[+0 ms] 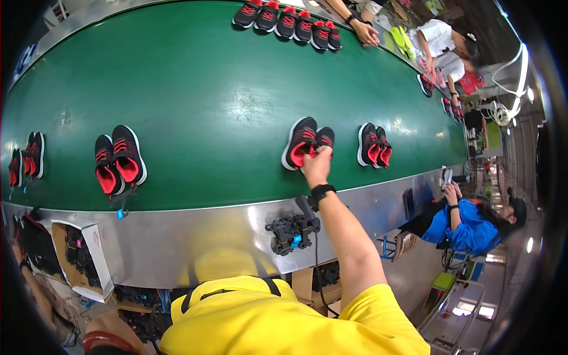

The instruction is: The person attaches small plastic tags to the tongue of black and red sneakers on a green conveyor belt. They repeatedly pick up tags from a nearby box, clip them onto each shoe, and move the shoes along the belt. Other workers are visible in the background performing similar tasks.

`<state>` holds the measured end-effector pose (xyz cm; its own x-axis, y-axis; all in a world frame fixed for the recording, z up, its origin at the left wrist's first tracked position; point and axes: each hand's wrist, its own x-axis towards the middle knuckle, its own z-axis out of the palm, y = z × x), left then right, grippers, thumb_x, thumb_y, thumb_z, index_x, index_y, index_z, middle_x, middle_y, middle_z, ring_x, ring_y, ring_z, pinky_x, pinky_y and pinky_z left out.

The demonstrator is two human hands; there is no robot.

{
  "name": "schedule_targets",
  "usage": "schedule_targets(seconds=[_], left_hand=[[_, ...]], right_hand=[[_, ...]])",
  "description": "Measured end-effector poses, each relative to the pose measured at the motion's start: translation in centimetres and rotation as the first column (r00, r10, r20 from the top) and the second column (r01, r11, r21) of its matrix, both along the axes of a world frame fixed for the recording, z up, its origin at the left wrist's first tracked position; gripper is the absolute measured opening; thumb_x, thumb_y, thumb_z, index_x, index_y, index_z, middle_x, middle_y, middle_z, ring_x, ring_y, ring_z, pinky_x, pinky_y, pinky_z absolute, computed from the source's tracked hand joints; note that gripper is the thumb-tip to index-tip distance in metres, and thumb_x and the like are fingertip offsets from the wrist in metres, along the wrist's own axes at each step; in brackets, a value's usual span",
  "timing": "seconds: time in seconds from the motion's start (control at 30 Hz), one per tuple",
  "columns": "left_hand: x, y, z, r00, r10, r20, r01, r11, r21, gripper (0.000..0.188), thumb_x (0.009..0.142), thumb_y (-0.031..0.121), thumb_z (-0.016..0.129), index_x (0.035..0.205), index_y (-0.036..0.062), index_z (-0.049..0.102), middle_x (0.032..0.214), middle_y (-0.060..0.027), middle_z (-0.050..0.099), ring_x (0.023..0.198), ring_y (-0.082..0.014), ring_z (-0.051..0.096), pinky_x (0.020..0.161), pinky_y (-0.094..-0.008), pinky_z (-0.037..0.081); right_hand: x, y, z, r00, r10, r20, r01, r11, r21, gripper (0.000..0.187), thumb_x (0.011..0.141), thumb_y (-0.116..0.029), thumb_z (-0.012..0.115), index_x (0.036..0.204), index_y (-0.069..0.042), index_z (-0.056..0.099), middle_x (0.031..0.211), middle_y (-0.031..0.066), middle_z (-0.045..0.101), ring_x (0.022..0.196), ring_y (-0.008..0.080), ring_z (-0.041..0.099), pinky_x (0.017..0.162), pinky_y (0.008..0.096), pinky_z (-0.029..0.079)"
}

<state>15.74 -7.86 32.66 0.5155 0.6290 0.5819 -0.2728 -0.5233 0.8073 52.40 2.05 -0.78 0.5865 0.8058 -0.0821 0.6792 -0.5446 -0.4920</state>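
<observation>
My right hand [318, 164] reaches over the green belt [207, 77], its fingers closed at the heel openings of a pair of black sneakers [300, 142] with red laces, red lining and white soles. The pair rests on the belt, toes pointing away from me; the hand partly hides the right shoe. Beneath my forearm, on the metal ledge, lies a pile of black plastic shoe hangers [290, 234] with blue tags. My left hand does not show.
Other sneaker pairs stand on the belt, at right [374, 145], left [120, 158] and far left [26, 160]. A shoe row [287, 23] lines the far side. An open carton [83, 257] holds black pieces. A person in blue [470, 222] handles a shoe; others work across the belt.
</observation>
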Motion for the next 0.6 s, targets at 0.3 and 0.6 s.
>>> schedule_targets(seconds=[0.3,0.6], left_hand=[[-0.4,-0.1,-1.0,0.998,0.057,0.026,-0.062,0.971,0.229,0.031,0.093,0.008,0.057,0.123,0.0006,0.058,0.102,-0.0137,0.061,0.087,-0.0251,0.062,0.073,-0.0351,0.052],[-0.5,-1.1,-0.9,0.973,0.194,0.126,-0.231,0.846,0.48,0.035,0.092,0.008,0.058,0.127,0.0022,0.056,0.103,-0.0132,0.059,0.085,-0.0241,0.06,0.07,-0.0347,0.052]], right_hand=[[-11.6,0.3,0.6,0.993,0.098,-0.066,-0.09,0.988,0.122,0.037,0.075,-0.006,0.071,0.104,-0.006,0.047,0.101,0.016,0.061,0.099,0.0386,0.059,0.084,0.0483,0.044],[-20.5,-0.8,0.8,0.922,0.298,-0.248,-0.251,0.946,0.205,0.038,0.079,-0.005,0.068,0.111,-0.003,0.048,0.107,0.0217,0.061,0.103,0.0426,0.058,0.087,0.0478,0.047]])
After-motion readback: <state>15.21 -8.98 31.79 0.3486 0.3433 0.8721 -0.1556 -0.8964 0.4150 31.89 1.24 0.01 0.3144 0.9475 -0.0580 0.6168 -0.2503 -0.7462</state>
